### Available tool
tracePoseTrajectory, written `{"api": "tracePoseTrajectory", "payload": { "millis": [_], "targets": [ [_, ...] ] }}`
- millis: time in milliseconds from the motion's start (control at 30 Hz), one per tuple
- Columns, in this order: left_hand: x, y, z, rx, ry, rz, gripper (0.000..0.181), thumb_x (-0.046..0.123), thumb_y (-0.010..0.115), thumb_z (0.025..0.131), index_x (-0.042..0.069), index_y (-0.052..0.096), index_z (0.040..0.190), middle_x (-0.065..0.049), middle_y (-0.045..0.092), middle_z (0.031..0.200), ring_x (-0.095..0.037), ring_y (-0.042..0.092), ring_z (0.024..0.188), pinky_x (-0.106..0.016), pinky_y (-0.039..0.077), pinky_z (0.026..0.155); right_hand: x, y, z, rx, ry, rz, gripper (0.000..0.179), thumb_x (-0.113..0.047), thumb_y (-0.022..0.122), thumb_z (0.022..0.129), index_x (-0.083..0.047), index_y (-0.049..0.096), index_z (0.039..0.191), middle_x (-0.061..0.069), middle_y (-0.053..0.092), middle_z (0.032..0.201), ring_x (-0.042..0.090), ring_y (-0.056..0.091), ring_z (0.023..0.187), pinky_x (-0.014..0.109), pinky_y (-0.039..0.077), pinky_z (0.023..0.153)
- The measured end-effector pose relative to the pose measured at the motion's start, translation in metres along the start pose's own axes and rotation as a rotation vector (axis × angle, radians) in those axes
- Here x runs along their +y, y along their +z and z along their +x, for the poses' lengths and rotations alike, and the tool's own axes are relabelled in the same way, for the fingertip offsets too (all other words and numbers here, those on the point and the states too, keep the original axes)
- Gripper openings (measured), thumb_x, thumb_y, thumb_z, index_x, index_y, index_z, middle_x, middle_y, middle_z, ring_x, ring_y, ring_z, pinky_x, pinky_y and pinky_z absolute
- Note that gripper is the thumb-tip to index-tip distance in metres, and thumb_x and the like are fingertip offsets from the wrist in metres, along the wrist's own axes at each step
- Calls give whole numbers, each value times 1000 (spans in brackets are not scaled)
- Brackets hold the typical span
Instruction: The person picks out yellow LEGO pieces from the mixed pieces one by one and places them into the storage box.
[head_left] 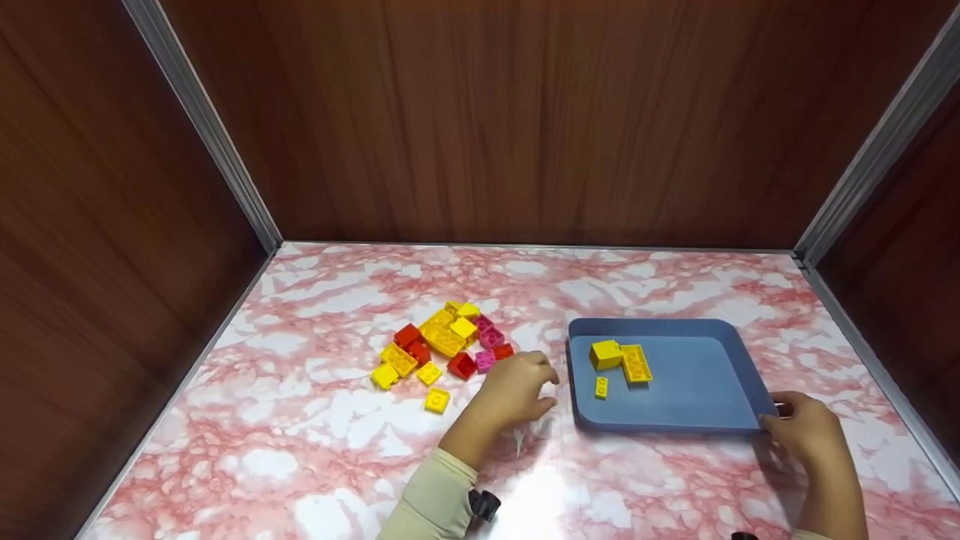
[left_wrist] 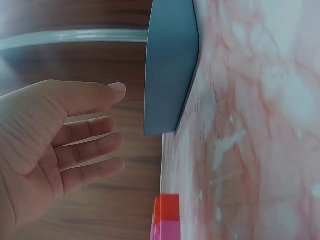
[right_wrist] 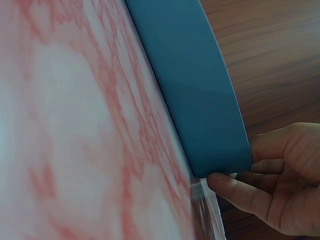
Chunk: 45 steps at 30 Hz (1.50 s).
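My right hand (head_left: 811, 429) grips the blue-grey tray (head_left: 686, 397) at its near right corner. In the right wrist view, thumb and fingers lie around the end of the tray's wall (right_wrist: 200, 95). Between the tray and a heap of toy building bricks, my left hand (head_left: 514, 388) hovers with nothing in it, its fingers loosely bent and spread from the thumb. Inside the tray's left half lie a yellow block (head_left: 604, 355), a longer yellow brick (head_left: 636, 364) and a small yellow brick (head_left: 601, 388).
Left of the tray, the heap holds several yellow bricks (head_left: 442, 334), red bricks (head_left: 462, 365) and magenta bricks (head_left: 486, 361). One yellow brick (head_left: 436, 400) lies apart in front. Brown wood-look panels (head_left: 525, 127) with metal edging enclose the marbled pink-and-white table (head_left: 315, 450).
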<state>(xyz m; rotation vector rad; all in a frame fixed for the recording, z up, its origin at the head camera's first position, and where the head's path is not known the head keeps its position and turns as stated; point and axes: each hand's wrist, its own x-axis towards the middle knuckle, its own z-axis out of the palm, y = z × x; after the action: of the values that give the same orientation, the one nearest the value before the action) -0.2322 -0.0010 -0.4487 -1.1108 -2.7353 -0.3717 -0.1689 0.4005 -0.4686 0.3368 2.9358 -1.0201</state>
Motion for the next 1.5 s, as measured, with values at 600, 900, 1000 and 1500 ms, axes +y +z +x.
{"api": "tracePoseTrajectory", "payload": {
  "millis": [600,900,1000,1500],
  "targets": [
    [-48,-17,-55,151,-233,-100,27,23,82,77,9,75,98,-5,67,94,-25,65,84,-40,54,74,-2,1,0,2,-26,4,52,-9,63,87,21,46,126,40,57,112,55,55,104,62,41,88],
    [-67,-28,-71,142,-314,-145,25,19,84,75,5,76,95,-7,68,94,-27,64,91,-43,53,81,0,3,-1,9,-25,8,52,-10,63,87,21,46,126,39,59,110,47,62,95,58,44,84],
    [-73,-30,-74,121,-343,-169,24,16,84,73,5,76,94,-7,68,97,-28,64,95,-45,52,84,0,3,-1,13,-20,9,52,-10,63,87,21,47,126,39,59,110,44,63,92,57,45,83],
    [-90,-15,-81,-109,-505,-283,41,7,88,63,8,76,102,-6,69,101,-27,62,95,-45,49,87,0,-2,-2,-7,-7,10,52,-10,62,89,20,45,127,39,58,112,52,56,102,62,41,88]
  ]
}}
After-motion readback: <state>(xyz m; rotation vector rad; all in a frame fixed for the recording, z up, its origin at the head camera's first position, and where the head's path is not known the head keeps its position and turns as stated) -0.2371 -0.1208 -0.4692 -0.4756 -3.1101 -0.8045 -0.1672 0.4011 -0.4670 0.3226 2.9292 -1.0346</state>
